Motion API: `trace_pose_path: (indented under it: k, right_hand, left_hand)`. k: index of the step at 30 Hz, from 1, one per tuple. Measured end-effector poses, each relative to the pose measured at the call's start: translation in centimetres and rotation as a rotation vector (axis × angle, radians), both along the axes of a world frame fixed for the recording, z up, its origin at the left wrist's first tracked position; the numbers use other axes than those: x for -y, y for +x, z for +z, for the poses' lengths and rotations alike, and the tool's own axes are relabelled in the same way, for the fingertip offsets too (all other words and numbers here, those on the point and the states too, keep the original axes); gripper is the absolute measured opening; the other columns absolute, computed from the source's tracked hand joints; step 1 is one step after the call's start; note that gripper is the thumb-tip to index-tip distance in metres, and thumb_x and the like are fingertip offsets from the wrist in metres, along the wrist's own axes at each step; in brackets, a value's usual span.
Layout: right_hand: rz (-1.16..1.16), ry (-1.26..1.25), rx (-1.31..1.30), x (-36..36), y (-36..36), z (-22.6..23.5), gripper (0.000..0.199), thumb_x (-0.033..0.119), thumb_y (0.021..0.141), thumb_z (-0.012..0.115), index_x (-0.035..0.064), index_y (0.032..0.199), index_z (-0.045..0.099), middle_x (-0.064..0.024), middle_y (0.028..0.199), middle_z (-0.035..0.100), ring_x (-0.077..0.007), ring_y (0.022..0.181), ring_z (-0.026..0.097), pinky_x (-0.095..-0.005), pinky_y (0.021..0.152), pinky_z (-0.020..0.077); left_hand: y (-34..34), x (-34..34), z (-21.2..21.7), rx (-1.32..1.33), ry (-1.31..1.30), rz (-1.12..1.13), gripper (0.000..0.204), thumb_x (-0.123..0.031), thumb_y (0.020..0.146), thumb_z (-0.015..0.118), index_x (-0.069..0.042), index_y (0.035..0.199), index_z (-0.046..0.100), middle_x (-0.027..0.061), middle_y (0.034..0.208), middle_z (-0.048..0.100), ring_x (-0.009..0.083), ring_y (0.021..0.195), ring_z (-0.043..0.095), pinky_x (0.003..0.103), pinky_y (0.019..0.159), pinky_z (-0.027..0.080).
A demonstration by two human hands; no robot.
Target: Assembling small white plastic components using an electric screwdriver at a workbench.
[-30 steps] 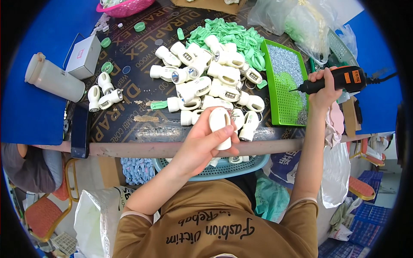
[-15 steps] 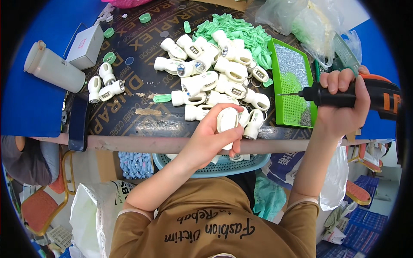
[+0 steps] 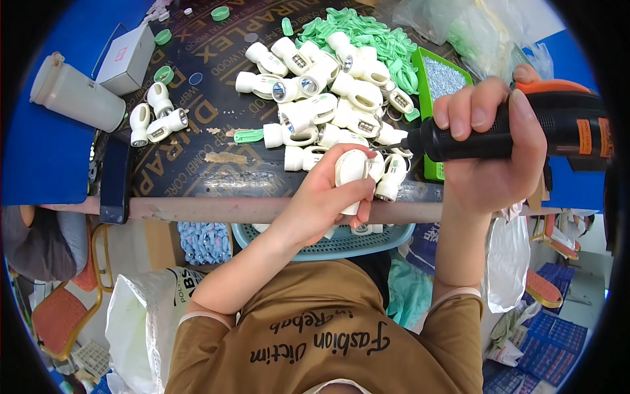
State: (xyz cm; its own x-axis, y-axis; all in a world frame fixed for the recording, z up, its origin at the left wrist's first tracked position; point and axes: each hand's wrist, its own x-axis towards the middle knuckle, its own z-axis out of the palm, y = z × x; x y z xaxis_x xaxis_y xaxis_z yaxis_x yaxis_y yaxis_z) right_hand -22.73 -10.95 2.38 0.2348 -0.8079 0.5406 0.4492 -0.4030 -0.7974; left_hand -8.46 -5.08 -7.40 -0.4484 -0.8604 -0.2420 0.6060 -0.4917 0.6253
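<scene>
My left hand point(image 3: 323, 200) is closed around a white flashlight point(image 3: 352, 169) above the table's near edge, its rounded handle side facing up. In my right hand point(image 3: 492, 148) is a black and orange electric screwdriver point(image 3: 561, 117), gripped round its body. Its nose points left toward the held flashlight, still apart from it. Beyond my left hand lies a heap of white flashlights point(image 3: 359, 98), some with lenses showing. Small green plastic pieces point(image 3: 367, 39) are piled behind them. Partly hidden by my right hand is a bright green tray point(image 3: 423, 79) of small silvery screws.
On the left are a translucent white jug point(image 3: 79, 95), a white box point(image 3: 131, 62), three flashlights point(image 3: 157, 118) and a dark phone-like slab point(image 3: 115, 180). A blue basket point(image 3: 321, 246) sits below the table edge. Clear plastic bags point(image 3: 472, 33) lie at the back right.
My right hand has brought the screwdriver leftward and nearer, closer to the flashlight. My left hand keeps its hold, shifted only slightly. The view has moved a little.
</scene>
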Motion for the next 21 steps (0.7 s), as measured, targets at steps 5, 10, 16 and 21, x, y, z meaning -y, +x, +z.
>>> trace_pose_path:
  k: [5, 10, 16, 21]
  right_hand:
    - [0.005, -0.033, 0.006, 0.16, -0.01, -0.33, 0.027, 0.017, 0.086, 0.039, 0.0074, 0.112, 0.040, -0.0055, 0.068, 0.045, -0.0161, 0.058, 0.045, -0.0348, 0.062, 0.0370]
    - [-0.009, -0.018, -0.032, 0.09, 0.04, -0.22, 0.027, 0.017, 0.086, 0.039, 0.0074, 0.112, 0.039, -0.0056, 0.068, 0.045, -0.0162, 0.058, 0.045, -0.0349, 0.062, 0.0373]
    - [-0.025, -0.028, -0.004, -0.12, 0.57, -0.04, 0.028, 0.017, 0.087, 0.039, 0.0079, 0.112, 0.041, -0.0058, 0.068, 0.045, -0.0161, 0.057, 0.045, -0.0346, 0.062, 0.0374]
    - [-0.052, -0.038, 0.005, -0.21, 0.68, 0.07, 0.028, 0.017, 0.086, 0.039, 0.0082, 0.113, 0.043, -0.0058, 0.067, 0.045, -0.0161, 0.057, 0.045, -0.0344, 0.061, 0.0375]
  left_hand:
    - [0.07, -0.01, 0.21, 0.014, 0.016, -0.011, 0.035, -0.006, 0.082, 0.054, -0.006, 0.115, 0.040, 0.0043, 0.070, 0.052, 0.0122, 0.051, 0.048, 0.024, 0.042, 0.036]
    - [0.05, 0.01, 0.10, 0.000, -0.002, -0.009, 0.036, -0.007, 0.083, 0.054, -0.007, 0.115, 0.040, 0.0040, 0.070, 0.052, 0.0116, 0.051, 0.048, 0.023, 0.042, 0.035]
    - [0.14, 0.00, 0.03, 0.017, -0.011, -0.019, 0.034, -0.006, 0.083, 0.053, -0.006, 0.114, 0.040, 0.0039, 0.070, 0.052, 0.0111, 0.050, 0.048, 0.022, 0.041, 0.035]
    - [-0.05, -0.02, -0.12, -0.010, -0.033, 0.005, 0.033, -0.005, 0.083, 0.053, -0.006, 0.114, 0.040, 0.0041, 0.070, 0.052, 0.0111, 0.050, 0.048, 0.022, 0.040, 0.035]
